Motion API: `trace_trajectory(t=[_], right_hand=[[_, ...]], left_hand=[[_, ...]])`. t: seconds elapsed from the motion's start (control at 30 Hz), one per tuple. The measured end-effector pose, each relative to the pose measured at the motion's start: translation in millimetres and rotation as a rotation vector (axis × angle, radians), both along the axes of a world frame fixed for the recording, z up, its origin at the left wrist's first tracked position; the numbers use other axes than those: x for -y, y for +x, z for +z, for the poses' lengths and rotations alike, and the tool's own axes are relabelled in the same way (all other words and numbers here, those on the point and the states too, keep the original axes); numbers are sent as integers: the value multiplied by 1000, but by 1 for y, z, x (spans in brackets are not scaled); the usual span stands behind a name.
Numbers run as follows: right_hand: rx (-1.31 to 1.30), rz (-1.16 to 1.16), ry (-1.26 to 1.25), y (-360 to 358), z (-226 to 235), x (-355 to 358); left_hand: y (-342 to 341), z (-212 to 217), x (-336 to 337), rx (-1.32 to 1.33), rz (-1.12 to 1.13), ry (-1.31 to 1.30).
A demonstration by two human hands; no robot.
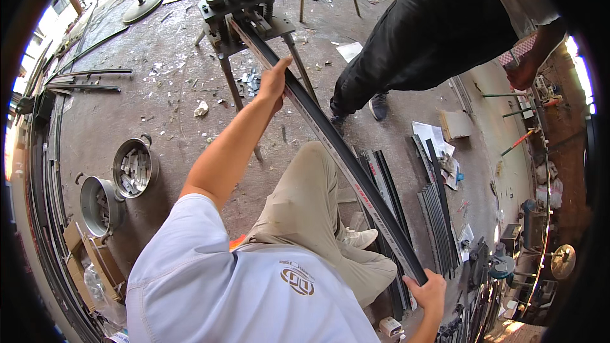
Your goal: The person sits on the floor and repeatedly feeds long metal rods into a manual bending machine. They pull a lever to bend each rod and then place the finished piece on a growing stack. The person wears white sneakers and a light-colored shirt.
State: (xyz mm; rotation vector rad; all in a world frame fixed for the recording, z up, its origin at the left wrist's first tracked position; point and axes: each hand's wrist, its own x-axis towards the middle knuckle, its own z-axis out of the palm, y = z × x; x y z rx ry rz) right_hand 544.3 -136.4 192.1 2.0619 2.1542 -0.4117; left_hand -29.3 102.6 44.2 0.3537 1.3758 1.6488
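A long dark metal profile (346,164), with a pale printed film along one side, slants across my lap. Its far end sits in a black punching machine (244,9) on legs. My left hand (274,84) is closed around the profile a short way from the machine. Down at the near end, my right hand (428,291) grips the profile with the thumb on its side. What lies inside the machine's slot is hidden.
Two metal pots (101,206) stand at left, one with short metal pieces (134,170). More profiles (438,216) lie on the floor at right. Another person in dark trousers (413,32) stands right of the machine. Scraps (248,80) litter the floor beneath it.
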Motion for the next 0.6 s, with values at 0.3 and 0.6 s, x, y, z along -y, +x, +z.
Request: trace_trajectory(t=[0.3,0.6], right_hand=[[89,-26,69,-29,108,-5],[-16,-94,-323,-14,-38,-16]], left_hand=[[3,54,14,139,13,115],[-3,-55,-4,-167,125,11]])
